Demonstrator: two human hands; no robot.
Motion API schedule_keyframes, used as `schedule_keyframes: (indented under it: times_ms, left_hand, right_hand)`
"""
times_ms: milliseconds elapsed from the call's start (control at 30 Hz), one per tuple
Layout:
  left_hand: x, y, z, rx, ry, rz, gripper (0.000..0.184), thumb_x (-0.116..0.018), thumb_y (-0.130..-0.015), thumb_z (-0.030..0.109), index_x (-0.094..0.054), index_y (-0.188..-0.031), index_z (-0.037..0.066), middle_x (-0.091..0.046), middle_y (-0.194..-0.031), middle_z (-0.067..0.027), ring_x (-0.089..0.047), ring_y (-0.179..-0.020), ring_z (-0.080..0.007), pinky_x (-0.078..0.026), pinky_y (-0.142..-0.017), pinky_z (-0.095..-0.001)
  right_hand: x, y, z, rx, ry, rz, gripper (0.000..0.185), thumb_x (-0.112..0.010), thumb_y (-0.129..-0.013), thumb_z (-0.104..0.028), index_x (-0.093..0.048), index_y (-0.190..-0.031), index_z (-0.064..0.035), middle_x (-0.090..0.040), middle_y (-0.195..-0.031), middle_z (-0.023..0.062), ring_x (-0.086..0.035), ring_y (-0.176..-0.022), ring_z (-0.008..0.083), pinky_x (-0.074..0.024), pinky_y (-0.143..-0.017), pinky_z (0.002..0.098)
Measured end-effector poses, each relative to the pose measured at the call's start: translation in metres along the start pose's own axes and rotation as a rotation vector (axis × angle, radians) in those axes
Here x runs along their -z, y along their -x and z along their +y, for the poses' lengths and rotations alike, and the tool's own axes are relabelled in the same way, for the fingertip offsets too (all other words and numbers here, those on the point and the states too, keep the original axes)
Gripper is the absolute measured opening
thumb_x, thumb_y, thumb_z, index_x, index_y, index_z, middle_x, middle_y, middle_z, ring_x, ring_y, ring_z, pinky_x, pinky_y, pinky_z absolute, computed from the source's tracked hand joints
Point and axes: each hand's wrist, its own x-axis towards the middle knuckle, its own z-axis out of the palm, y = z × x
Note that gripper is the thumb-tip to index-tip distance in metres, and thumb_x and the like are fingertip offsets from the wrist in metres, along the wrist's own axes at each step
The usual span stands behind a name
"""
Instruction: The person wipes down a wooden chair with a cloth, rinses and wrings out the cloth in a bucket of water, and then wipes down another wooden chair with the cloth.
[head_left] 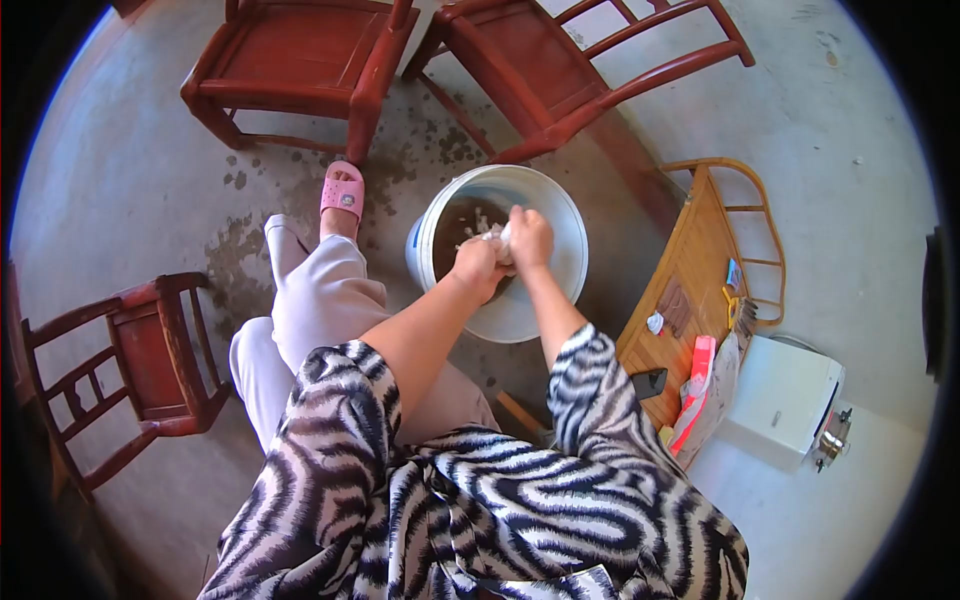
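Note:
A large white bucket [568,215] stands on the floor in front of me, with murky brown water [450,235] inside. Over its opening, my left hand [479,268] and my right hand [529,238] come together around a wet, whitish clump [497,240]. The fingers of both hands are closed on it. Small pale bits show beside the clump, above the water. What the clump is made of cannot be made out.
Red wooden chairs stand at the top left [290,50], top centre [530,65] and left [155,360]. On the right, a bamboo bench [660,300] holds a phone [650,382] and a pink-and-white package [697,385]. Beside it is a white box-like appliance [785,395]. Wet spots mark the floor.

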Motion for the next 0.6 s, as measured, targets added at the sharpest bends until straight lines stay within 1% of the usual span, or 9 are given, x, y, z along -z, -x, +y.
schedule_keyframes:
  times_ms: [100, 133, 167, 233, 333, 367, 400, 467, 600]
  left_hand:
    - [-0.01, 0.008, 0.001, 0.017, 0.003, -0.019, 0.027, -0.032, -0.092, 0.013, -0.047, -0.112, 0.003, -0.051, -0.114, -0.0108, -0.051, -0.104, -0.0245, -0.042, -0.086, -0.0407]
    - [-0.009, 0.008, -0.002, 0.013, 0.002, -0.041, 0.029, -0.03, -0.093, 0.017, -0.048, -0.112, 0.005, -0.05, -0.115, -0.0104, -0.051, -0.105, -0.0243, -0.042, -0.087, -0.0416]
    - [-0.009, 0.004, 0.001, -0.003, -0.007, -0.069, 0.03, -0.029, -0.095, 0.022, -0.048, -0.112, 0.006, -0.05, -0.116, -0.0099, -0.05, -0.106, -0.0242, -0.041, -0.087, -0.0425]
    - [-0.007, -0.002, 0.0, -0.006, 0.035, -0.081, 0.035, -0.03, -0.095, 0.03, -0.047, -0.115, 0.007, -0.05, -0.117, -0.01, -0.049, -0.108, -0.0255, -0.039, -0.089, -0.043]
    - [-0.009, -0.003, 0.009, 0.04, 0.108, -0.103, 0.048, -0.029, -0.092, 0.047, -0.045, -0.119, 0.01, -0.049, -0.12, -0.0093, -0.045, -0.112, -0.0266, -0.036, -0.092, -0.044]
    - [-0.008, -0.005, 0.013, 0.085, 0.14, -0.104, 0.056, -0.027, -0.09, 0.055, -0.045, -0.12, 0.012, -0.048, -0.121, -0.0085, -0.044, -0.114, -0.0264, -0.035, -0.092, -0.0444]
    - [-0.004, -0.014, 0.015, 0.097, 0.074, -0.013, 0.064, -0.023, -0.086, 0.064, -0.049, -0.111, 0.012, -0.054, -0.108, -0.0087, -0.05, -0.106, -0.0246, -0.039, -0.091, -0.0397]
    - [-0.012, -0.001, 0.022, 0.129, 0.069, -0.024, 0.066, -0.023, -0.085, 0.066, -0.048, -0.112, 0.011, -0.054, -0.109, -0.0087, -0.05, -0.106, -0.0244, -0.039, -0.091, -0.039]
    - [-0.023, 0.018, 0.019, 0.087, -0.068, -0.176, 0.062, -0.022, -0.088, 0.061, -0.043, -0.121, 0.014, -0.049, -0.12, -0.0083, -0.048, -0.11, -0.0215, -0.039, -0.092, -0.0395]
  right_hand:
    - [-0.002, -0.008, -0.001, -0.016, -0.023, 0.058, 0.043, -0.05, -0.084, -0.034, -0.051, -0.062, 0.0022, -0.052, -0.059, 0.0221, -0.052, -0.059, 0.0384, -0.0398, -0.056, 0.0444]
    - [0.002, -0.01, -0.002, -0.126, -0.125, -0.09, 0.035, -0.053, -0.084, -0.029, -0.056, -0.067, 0.0014, -0.058, -0.066, 0.0185, -0.056, -0.063, 0.0287, -0.0438, -0.06, 0.0389]
    - [0.005, -0.009, -0.008, -0.118, -0.127, -0.094, 0.035, -0.053, -0.084, -0.029, -0.056, -0.067, 0.0014, -0.058, -0.066, 0.0185, -0.056, -0.063, 0.0287, -0.0438, -0.06, 0.0389]
    - [0.009, 0.007, -0.017, -0.297, -0.898, -0.24, 0.025, -0.053, -0.085, -0.022, -0.058, -0.075, -0.0002, -0.064, -0.082, 0.0116, -0.058, -0.07, 0.0201, -0.0455, -0.066, 0.0314]
    - [0.029, 0.026, -0.035, -0.417, -1.156, -0.364, 0.014, -0.054, -0.086, -0.015, -0.058, -0.086, -0.0013, -0.062, -0.097, 0.0062, -0.054, -0.082, 0.0112, -0.0441, -0.073, 0.0257]
    - [0.03, 0.031, -0.039, -0.417, -1.156, -0.366, 0.014, -0.054, -0.086, -0.015, -0.058, -0.086, -0.0013, -0.062, -0.097, 0.0062, -0.054, -0.082, 0.0112, -0.0441, -0.073, 0.0257]
    - [0.029, 0.037, -0.043, -0.361, -1.176, -0.353, 0.015, -0.054, -0.086, -0.014, -0.057, -0.091, -0.0004, -0.059, -0.101, 0.0075, -0.054, -0.086, 0.0119, -0.0436, -0.076, 0.0261]
    - [0.029, 0.045, -0.053, -0.235, -1.103, -0.311, 0.025, -0.054, -0.084, -0.012, -0.051, -0.106, 0.0008, -0.053, -0.111, 0.0107, -0.05, -0.099, 0.0141, -0.0401, -0.086, 0.0261]
    - [0.014, 0.029, -0.032, -0.047, -0.824, -0.106, 0.046, -0.054, -0.084, -0.012, -0.035, -0.125, -0.0021, -0.046, -0.121, 0.0166, -0.046, -0.106, 0.0214, -0.0395, -0.09, 0.0309]
